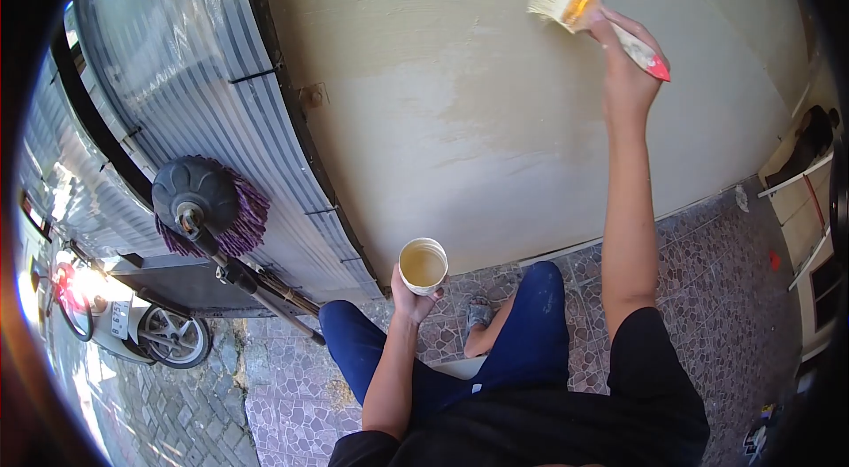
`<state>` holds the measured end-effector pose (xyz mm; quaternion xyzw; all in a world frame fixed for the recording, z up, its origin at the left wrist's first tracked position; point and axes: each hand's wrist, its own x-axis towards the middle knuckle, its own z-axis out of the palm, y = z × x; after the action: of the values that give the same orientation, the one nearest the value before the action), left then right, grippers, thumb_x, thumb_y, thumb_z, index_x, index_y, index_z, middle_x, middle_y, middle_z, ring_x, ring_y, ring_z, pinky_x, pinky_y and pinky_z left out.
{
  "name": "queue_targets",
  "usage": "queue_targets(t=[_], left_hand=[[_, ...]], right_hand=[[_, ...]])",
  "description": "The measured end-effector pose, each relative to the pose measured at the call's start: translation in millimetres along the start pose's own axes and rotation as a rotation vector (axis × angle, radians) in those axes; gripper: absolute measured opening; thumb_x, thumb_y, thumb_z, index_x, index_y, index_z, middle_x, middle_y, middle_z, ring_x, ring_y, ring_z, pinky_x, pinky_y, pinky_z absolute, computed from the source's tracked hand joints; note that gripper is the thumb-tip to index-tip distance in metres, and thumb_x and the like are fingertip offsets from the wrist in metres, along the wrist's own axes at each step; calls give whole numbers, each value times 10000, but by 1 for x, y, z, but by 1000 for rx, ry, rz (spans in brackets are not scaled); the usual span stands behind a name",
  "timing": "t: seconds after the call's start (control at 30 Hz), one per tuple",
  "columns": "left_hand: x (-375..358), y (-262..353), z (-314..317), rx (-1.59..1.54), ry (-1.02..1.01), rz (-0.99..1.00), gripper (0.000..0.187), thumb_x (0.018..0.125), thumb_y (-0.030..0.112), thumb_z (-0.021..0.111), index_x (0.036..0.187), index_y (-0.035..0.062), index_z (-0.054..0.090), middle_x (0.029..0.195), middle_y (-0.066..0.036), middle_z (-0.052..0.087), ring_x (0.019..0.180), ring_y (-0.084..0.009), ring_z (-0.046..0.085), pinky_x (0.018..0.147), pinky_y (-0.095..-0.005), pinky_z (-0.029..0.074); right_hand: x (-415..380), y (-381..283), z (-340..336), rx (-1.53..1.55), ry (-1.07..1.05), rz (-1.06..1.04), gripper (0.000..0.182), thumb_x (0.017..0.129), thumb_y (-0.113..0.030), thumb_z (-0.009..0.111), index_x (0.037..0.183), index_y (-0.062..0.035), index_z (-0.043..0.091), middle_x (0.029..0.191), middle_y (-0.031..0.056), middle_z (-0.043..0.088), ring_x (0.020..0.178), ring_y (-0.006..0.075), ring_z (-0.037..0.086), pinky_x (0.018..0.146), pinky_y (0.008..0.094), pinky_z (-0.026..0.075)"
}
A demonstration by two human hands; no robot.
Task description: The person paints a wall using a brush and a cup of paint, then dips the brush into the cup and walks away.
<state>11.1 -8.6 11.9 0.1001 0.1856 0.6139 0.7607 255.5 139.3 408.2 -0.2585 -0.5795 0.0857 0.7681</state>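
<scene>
In the head view, my right hand [630, 51] is closed around the handle of a wide paintbrush [579, 7]. Cream paint coats its bristles, and the tip of the handle is red. The brush is up against the wall [398, 104], or very near it; contact is hard to tell. Wet-looking, darker patches spread over the upper part of that wall. Low in front of my lap, my left hand [414, 301] grips a small white cup [424, 262] with pale yellowish liquid in it.
A purple-stringed mop [212, 206] leans head-up against the corrugated panel [168, 34] on the left. Beyond it stands a parked motorcycle [168, 334]. Stone-patterned tiles [699, 290] cover the floor. A rack-like piece [809, 219] stands at the right edge.
</scene>
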Motion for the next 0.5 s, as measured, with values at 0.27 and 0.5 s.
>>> queue_targets(t=[0.27,0.5], left_hand=[[9,-8,-18,-92,-77,-7,533,1040,511,371,1247,82,610,1104,-244,689,847,-382,724,518,-365,598],[1,-2,-14,-69,-23,-18,542,1032,506,346,1241,82,612,1071,-188,697,828,-345,710,509,-352,546]], right_hand=[[-67,-34,185,226,-397,-312,111,866,-75,808,947,-4,781,857,59,705,738,102,639,653,258,504],[-27,14,84,0,-263,-75,176,876,-110,821,1004,4,784,947,54,735,864,100,669,781,250,523]])
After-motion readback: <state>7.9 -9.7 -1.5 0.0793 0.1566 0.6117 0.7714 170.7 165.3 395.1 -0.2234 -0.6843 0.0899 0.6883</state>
